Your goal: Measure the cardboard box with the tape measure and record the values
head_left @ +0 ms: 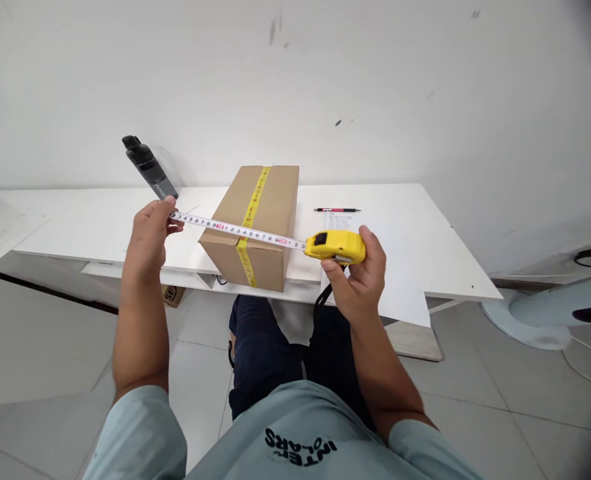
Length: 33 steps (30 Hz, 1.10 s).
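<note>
A brown cardboard box (268, 207) with a yellow tape strip along its middle stands on the white table (405, 227). My right hand (358, 277) grips a yellow tape measure case (336, 247) at the box's right front corner. Its white blade (235, 230) is pulled out leftward across the box's front top edge. My left hand (150, 233) pinches the blade's end, left of the box.
A dark grey bottle (150, 168) stands behind my left hand. A red and black pen (336, 210) lies on a sheet of paper (375, 280) right of the box. A pale fan base (550, 313) sits on the tiled floor at right.
</note>
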Motion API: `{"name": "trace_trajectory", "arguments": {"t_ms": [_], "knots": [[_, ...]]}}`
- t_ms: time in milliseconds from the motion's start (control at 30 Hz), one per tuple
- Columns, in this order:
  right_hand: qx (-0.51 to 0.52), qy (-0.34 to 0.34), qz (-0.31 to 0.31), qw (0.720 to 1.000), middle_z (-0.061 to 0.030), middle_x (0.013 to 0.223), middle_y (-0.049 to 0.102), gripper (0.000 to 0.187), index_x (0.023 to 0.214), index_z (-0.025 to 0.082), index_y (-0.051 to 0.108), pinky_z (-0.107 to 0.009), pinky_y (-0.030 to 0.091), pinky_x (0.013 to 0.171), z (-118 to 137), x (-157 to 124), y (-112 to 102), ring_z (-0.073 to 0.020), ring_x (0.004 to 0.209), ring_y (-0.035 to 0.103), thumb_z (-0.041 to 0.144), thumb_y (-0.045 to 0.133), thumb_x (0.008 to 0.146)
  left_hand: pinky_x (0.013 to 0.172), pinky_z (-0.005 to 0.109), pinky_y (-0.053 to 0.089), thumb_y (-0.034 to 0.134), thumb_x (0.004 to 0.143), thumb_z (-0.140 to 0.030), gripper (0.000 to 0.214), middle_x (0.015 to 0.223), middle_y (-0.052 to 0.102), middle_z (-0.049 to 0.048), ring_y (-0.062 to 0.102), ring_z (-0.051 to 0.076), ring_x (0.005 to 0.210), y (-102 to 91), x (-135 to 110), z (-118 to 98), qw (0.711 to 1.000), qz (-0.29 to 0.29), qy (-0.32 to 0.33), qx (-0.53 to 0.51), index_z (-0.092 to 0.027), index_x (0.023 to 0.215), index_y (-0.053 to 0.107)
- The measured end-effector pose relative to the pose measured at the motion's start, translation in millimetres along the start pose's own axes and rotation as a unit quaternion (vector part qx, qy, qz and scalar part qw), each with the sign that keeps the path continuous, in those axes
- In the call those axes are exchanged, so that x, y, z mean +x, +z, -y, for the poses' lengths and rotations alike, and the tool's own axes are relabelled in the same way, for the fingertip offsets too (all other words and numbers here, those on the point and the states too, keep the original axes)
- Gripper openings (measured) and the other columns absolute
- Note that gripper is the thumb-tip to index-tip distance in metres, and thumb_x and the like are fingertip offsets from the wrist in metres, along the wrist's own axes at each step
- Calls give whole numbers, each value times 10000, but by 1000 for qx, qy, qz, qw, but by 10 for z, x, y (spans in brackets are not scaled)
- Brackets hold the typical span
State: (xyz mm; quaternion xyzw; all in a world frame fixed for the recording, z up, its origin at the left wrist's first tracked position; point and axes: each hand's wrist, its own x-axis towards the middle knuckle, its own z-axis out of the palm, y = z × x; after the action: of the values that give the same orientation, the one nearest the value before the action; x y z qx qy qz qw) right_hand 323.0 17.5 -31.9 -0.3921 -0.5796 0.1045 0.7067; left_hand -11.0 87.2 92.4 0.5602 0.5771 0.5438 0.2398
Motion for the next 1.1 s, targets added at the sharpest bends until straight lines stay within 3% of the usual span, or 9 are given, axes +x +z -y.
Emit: {"name": "trace_trajectory", "arguments": {"t_ms": [100, 233, 367, 533, 667, 800, 1100], "knots": [[12, 52, 12, 998, -122, 1487, 563, 688, 1570, 340, 414, -536, 569, 1054, -33, -23, 67, -300, 1283, 628, 494, 671, 951, 600, 318, 516, 657, 902, -581, 433, 654, 535, -7, 541, 132, 610, 80, 129, 301, 999, 9, -49, 8, -212, 736, 502], [2, 53, 45, 998, -118, 1494, 572, 716, 1611, 345, 371, -507, 608, 999, -16, 11, 128, -287, 1220, 656, 500, 643, 967, 597, 319, 513, 660, 855, -561, 384, 688, 566, 10, 574, 164, 644, 257, 39, 482, 994, 48, -96, -18, -233, 724, 511], [-10, 48, 95, 994, -107, 1504, 573, 671, 1600, 352, 397, -481, 622, 980, 47, 94, 169, -270, 1187, 665, 462, 637, 983, 631, 304, 520, 702, 814, -499, 283, 855, 649, 23, 626, 180, 758, 395, -60, 461, 990, 65, -96, -86, -242, 879, 604], [19, 54, 113, 992, -80, 1551, 534, 653, 1599, 376, 384, -505, 602, 1036, 65, 159, 184, -273, 1269, 635, 444, 629, 997, 800, 342, 570, 677, 836, -524, 479, 1149, 707, 79, 695, 236, 983, 491, -210, 321, 958, 169, -124, -194, -208, 1195, 644], [33, 76, 136, 987, -61, 1533, 551, 643, 1584, 401, 401, -503, 583, 1079, 19, 218, 117, -277, 1318, 614, 451, 645, 991, 814, 306, 541, 778, 774, -477, 627, 1234, 683, 71, 671, 229, 1036, 507, -348, 243, 942, 126, -170, -262, -207, 1312, 601], [32, 76, 159, 984, -59, 1519, 564, 650, 1580, 403, 405, -515, 575, 1098, -44, 295, 40, -288, 1344, 602, 469, 654, 984, 732, 286, 516, 825, 740, -458, 653, 1159, 682, 56, 652, 205, 936, 496, -389, 235, 940, 87, -185, -272, -217, 1306, 605], [9, 70, 153, 986, -87, 1506, 564, 655, 1587, 377, 385, -527, 601, 1068, -52, 295, 75, -309, 1352, 596, 499, 627, 990, 682, 255, 496, 847, 698, -410, 633, 1106, 685, 47, 625, 171, 854, 526, -371, 208, 936, 71, -187, -288, -216, 1261, 634]]}}
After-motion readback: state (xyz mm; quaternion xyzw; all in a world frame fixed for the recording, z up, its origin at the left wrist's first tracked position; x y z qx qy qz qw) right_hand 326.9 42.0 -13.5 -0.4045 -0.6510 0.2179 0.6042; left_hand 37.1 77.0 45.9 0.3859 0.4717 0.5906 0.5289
